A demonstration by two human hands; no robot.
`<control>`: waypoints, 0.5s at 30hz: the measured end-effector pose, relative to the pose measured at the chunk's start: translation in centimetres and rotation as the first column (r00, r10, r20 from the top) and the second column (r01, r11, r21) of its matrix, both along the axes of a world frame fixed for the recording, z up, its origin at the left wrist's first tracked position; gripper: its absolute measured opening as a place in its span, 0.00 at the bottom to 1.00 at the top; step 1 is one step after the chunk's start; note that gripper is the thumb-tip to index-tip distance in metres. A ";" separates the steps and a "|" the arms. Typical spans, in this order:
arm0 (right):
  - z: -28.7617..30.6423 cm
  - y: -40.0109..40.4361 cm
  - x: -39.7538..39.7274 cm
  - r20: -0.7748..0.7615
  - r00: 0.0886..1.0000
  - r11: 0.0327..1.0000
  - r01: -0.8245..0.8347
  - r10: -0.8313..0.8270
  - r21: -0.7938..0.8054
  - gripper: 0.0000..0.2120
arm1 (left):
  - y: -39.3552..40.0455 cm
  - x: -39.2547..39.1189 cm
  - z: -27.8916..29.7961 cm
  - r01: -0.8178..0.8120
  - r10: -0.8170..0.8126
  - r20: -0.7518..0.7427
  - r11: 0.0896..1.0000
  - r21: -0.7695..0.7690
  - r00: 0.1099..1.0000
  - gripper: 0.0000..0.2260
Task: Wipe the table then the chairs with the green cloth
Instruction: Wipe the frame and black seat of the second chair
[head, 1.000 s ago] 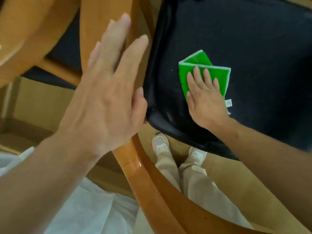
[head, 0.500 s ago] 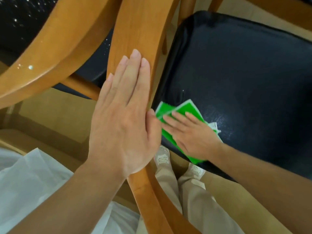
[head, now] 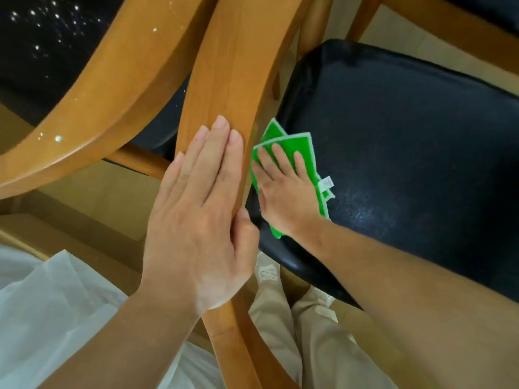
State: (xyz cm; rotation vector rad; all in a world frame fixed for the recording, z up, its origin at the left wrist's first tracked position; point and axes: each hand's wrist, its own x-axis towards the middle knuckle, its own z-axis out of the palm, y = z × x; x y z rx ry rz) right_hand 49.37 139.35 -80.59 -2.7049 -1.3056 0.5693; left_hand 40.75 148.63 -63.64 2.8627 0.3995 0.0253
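A folded green cloth [head: 295, 144] with a white edge and a small label lies on the black padded chair seat [head: 407, 130], near the seat's left edge. My right hand [head: 283, 192] presses flat on the cloth with straight, spread fingers. My left hand [head: 202, 209] rests flat on the chair's curved wooden backrest [head: 238, 66], fingers straight and together, thumb at the rail's right edge. Part of the cloth is hidden under my right hand.
A second wooden chair back [head: 92, 96] curves across the upper left, over a black speckled surface [head: 42, 37]. Another wooden frame [head: 449, 32] crosses the top right. White fabric [head: 50, 318] lies at lower left. My legs and shoes [head: 266, 272] stand on the tan floor below the seat.
My right hand slid the cloth from mid-seat to the seat's near-left edge, then slightly back up. My left hand came down flat onto the backrest. The view shifted down.
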 end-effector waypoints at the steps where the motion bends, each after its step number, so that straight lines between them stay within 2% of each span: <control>1: 0.0 -0.8 -1.5 -0.021 0.996 0.996 -0.083 0.083 -0.009 0.29 | 0.0 0.0 0.0 0.000 0.000 -0.008 1.000 0.002 1.000 0.31; 4: 0.1 -4.1 -5.3 -0.046 0.964 0.964 -0.264 0.262 -0.038 0.31 | 0.1 0.0 0.1 0.009 -0.009 -0.021 1.000 0.013 1.000 0.30; 10: 0.1 -8.2 -8.0 -0.034 0.961 0.960 -0.275 0.273 -0.054 0.38 | 0.0 -0.1 0.0 0.010 -0.010 -0.004 1.000 0.004 1.000 0.30; 15: 0.4 -6.8 -5.4 -0.013 0.947 0.947 -0.321 0.322 0.027 0.29 | 0.0 0.0 0.0 0.010 -0.010 0.021 1.000 -0.009 1.000 0.29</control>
